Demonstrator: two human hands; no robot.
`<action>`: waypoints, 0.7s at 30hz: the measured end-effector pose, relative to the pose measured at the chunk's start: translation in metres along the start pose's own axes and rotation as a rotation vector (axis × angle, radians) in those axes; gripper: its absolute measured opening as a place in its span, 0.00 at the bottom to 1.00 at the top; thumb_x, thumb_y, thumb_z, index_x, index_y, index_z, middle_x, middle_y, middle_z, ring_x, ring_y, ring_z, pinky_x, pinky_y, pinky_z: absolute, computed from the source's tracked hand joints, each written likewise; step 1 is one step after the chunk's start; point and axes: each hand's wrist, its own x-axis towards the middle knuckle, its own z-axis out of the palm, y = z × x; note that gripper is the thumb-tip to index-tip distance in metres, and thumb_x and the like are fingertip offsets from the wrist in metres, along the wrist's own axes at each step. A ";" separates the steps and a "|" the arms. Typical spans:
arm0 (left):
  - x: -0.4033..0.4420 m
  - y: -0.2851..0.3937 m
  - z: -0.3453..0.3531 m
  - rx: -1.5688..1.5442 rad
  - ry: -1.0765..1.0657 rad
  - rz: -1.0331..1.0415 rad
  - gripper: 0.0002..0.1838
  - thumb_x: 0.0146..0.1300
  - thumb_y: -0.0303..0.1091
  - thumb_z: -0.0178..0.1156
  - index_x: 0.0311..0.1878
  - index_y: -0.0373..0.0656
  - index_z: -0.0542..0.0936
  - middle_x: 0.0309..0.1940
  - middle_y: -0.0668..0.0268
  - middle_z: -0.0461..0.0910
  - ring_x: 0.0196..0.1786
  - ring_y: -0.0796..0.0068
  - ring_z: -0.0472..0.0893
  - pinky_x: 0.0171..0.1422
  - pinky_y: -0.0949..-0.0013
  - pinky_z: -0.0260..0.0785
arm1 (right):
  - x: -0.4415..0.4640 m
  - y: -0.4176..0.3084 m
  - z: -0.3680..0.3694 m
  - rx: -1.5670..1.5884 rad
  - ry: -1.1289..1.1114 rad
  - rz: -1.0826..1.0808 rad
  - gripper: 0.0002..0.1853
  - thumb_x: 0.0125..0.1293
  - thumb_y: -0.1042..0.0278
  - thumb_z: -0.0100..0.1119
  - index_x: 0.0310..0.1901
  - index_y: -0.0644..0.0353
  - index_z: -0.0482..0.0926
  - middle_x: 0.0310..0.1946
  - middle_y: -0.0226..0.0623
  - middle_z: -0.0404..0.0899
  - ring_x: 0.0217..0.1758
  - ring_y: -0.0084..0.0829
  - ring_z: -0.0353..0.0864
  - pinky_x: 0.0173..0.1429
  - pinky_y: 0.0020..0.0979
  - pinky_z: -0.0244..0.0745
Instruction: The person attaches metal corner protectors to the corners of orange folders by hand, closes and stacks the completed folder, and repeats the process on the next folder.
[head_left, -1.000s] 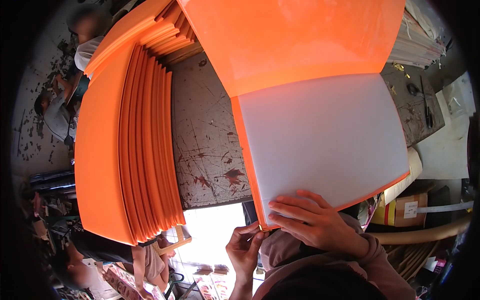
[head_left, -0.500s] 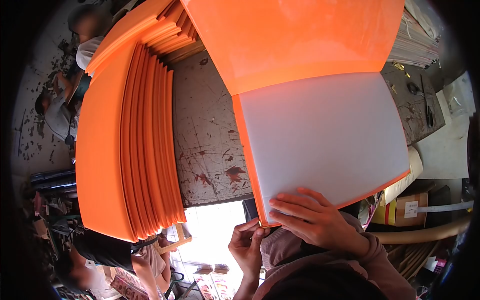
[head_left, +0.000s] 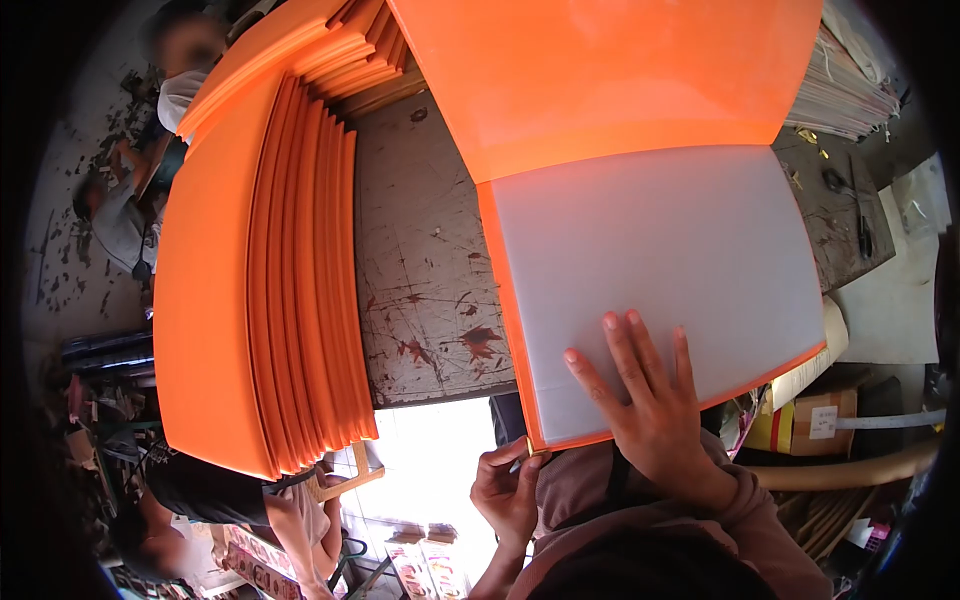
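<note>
In the head view, an open, bright orange folding cover [head_left: 620, 85] holds a pale, smooth rectangular sheet [head_left: 660, 240]; it lies on a scratched grey table [head_left: 420, 250], near corner overhanging the edge. The left hand [head_left: 508, 488] pinches a small gold-coloured corner piece [head_left: 534, 452] there, thumb against fingers. The right hand [head_left: 655, 425] lies on the sheet, fingers spread — half a second ago they were closer together and nearer that corner. A brown cardboard box [head_left: 847, 403] stands at right — contents unclear.
</note>
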 end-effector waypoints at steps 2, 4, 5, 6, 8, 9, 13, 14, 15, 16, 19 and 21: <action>-0.001 0.000 0.004 0.048 0.025 0.021 0.10 0.56 0.13 0.56 0.42 0.27 0.72 0.40 0.52 0.77 0.43 0.68 0.80 0.50 0.67 0.76 | 0.000 0.000 0.002 0.020 -0.015 -0.005 0.24 0.60 0.64 0.49 0.60 0.43 0.69 0.63 0.43 0.62 0.66 0.42 0.61 0.63 0.55 0.55; -0.001 -0.003 0.006 0.011 0.050 0.075 0.09 0.55 0.13 0.56 0.40 0.28 0.73 0.39 0.52 0.77 0.41 0.69 0.80 0.47 0.69 0.77 | -0.001 0.000 0.003 0.036 -0.034 -0.009 0.24 0.60 0.63 0.49 0.61 0.41 0.69 0.63 0.44 0.62 0.67 0.44 0.60 0.63 0.56 0.55; -0.002 -0.003 0.009 0.011 0.051 0.073 0.09 0.55 0.13 0.56 0.40 0.28 0.73 0.39 0.52 0.77 0.41 0.69 0.80 0.47 0.69 0.77 | -0.002 0.000 0.003 0.045 -0.029 -0.027 0.24 0.60 0.62 0.49 0.60 0.41 0.69 0.63 0.46 0.62 0.67 0.46 0.59 0.63 0.57 0.54; -0.002 -0.003 0.012 0.011 0.094 0.070 0.08 0.56 0.15 0.56 0.40 0.30 0.73 0.36 0.53 0.78 0.39 0.72 0.80 0.45 0.71 0.75 | -0.001 0.000 0.003 0.054 -0.025 -0.044 0.24 0.60 0.61 0.49 0.60 0.42 0.69 0.63 0.47 0.62 0.67 0.48 0.58 0.63 0.58 0.54; -0.004 -0.004 0.016 0.010 0.133 0.062 0.06 0.57 0.16 0.56 0.39 0.32 0.73 0.34 0.54 0.80 0.36 0.74 0.79 0.42 0.72 0.73 | -0.001 0.001 0.002 0.052 -0.034 -0.066 0.24 0.60 0.60 0.49 0.60 0.42 0.68 0.63 0.48 0.62 0.67 0.50 0.58 0.63 0.59 0.54; -0.005 -0.006 0.018 -0.012 0.160 0.064 0.06 0.57 0.16 0.56 0.39 0.32 0.73 0.33 0.54 0.80 0.35 0.74 0.79 0.42 0.72 0.73 | -0.002 0.002 0.001 0.049 -0.040 -0.087 0.24 0.60 0.59 0.49 0.61 0.42 0.68 0.62 0.50 0.62 0.67 0.51 0.58 0.62 0.60 0.54; -0.009 -0.010 0.020 0.006 0.212 0.110 0.06 0.57 0.16 0.55 0.38 0.32 0.74 0.33 0.53 0.80 0.35 0.72 0.79 0.42 0.71 0.74 | -0.003 0.002 0.005 0.049 -0.030 -0.096 0.24 0.61 0.57 0.49 0.61 0.42 0.68 0.62 0.50 0.62 0.67 0.53 0.58 0.61 0.62 0.54; -0.008 -0.012 0.020 0.005 0.214 0.109 0.06 0.57 0.16 0.55 0.38 0.32 0.74 0.33 0.53 0.80 0.35 0.72 0.79 0.42 0.71 0.74 | -0.003 0.002 0.005 0.046 -0.028 -0.099 0.24 0.61 0.56 0.48 0.61 0.42 0.68 0.62 0.50 0.62 0.67 0.53 0.58 0.61 0.63 0.54; -0.007 -0.013 0.019 0.026 0.209 0.126 0.06 0.56 0.14 0.56 0.37 0.30 0.74 0.34 0.53 0.79 0.36 0.73 0.79 0.41 0.72 0.75 | -0.003 0.002 0.006 0.043 -0.026 -0.102 0.24 0.61 0.56 0.48 0.61 0.42 0.68 0.62 0.50 0.62 0.67 0.53 0.58 0.61 0.63 0.54; -0.006 -0.013 0.018 0.047 0.204 0.143 0.06 0.54 0.11 0.57 0.35 0.28 0.75 0.35 0.54 0.78 0.37 0.74 0.79 0.41 0.73 0.76 | -0.003 0.002 0.006 0.045 -0.027 -0.102 0.24 0.61 0.56 0.48 0.61 0.42 0.68 0.62 0.50 0.62 0.67 0.53 0.58 0.61 0.63 0.54; -0.008 -0.012 0.020 -0.034 0.219 0.054 0.06 0.54 0.11 0.56 0.36 0.28 0.75 0.37 0.53 0.78 0.37 0.73 0.80 0.40 0.73 0.77 | -0.004 0.001 0.006 0.048 -0.021 -0.096 0.24 0.61 0.56 0.48 0.60 0.42 0.68 0.62 0.50 0.62 0.67 0.53 0.58 0.61 0.63 0.54; -0.006 -0.008 0.023 -0.042 0.210 0.044 0.04 0.56 0.15 0.55 0.36 0.29 0.75 0.36 0.53 0.78 0.37 0.72 0.80 0.37 0.74 0.77 | -0.004 0.002 0.007 0.031 -0.015 -0.107 0.23 0.61 0.55 0.47 0.60 0.43 0.69 0.62 0.50 0.62 0.66 0.53 0.58 0.61 0.63 0.54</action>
